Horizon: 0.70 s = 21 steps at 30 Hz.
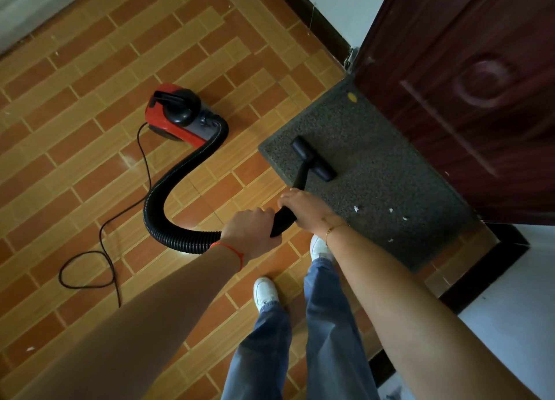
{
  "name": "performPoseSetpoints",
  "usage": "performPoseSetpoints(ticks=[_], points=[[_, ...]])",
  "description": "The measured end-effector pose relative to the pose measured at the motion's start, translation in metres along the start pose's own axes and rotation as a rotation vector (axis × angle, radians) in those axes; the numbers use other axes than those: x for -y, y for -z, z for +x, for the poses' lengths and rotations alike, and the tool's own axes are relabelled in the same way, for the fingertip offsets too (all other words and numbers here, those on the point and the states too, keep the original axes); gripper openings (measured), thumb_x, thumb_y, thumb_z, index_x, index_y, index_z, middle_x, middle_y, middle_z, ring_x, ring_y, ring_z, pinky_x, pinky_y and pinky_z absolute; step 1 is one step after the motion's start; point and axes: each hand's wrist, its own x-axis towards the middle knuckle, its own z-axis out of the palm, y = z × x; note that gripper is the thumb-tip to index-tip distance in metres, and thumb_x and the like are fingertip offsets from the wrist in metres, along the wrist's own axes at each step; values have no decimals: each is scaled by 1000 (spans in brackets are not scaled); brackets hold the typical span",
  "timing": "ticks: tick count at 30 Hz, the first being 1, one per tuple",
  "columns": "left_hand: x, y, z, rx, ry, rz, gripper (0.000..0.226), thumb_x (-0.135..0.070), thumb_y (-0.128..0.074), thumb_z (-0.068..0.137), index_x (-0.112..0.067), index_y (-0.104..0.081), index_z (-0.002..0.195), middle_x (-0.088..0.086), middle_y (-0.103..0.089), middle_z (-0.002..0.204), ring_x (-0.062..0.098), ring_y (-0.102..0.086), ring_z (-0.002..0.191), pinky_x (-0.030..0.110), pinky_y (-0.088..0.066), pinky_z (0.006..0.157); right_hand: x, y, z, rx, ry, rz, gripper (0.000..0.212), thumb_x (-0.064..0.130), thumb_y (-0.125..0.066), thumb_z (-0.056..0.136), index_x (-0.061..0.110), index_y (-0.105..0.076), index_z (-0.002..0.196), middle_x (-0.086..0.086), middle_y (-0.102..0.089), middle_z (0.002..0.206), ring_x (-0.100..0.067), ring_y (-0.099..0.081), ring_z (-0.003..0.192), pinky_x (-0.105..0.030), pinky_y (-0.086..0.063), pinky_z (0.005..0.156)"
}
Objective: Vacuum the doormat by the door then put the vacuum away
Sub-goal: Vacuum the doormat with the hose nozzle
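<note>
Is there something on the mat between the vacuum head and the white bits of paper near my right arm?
Nothing visible. The vacuum head sits on the doormat, and only bare mat lies between it and the white scraps. Both hands grip the tube.

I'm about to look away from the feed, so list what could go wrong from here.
1. White scraps lie on the doormat apart from the nozzle; they may get missed.
2. The power cord loops on the floor near the feet, so tripping seems possible.
3. The bent hose might tug the vacuum body over.
</note>
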Motion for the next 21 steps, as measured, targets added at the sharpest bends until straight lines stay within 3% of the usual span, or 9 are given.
performPoseSetpoints(ticks=[9,21], points=[[-54,44,85,-17,70,-68,28,-39,-48,93,-15,-55,107,-5,-41,65,15,-44,54,25,-29,43,-103,53,17,21,48,-39,32,-8,-56,83,15,-60,105,-2,-60,111,-20,-54,113,-40,-55,82],[-114,108,193,-30,130,-195,18,-34,-50,91,-16,-48,92,-5,-47,65,12,-45,50,25,-32,40,-223,123,41,23,94,-87,26,-7,-63,80,13,-60,97,-3,-61,106,-22,-56,110,-41,-54,84]])
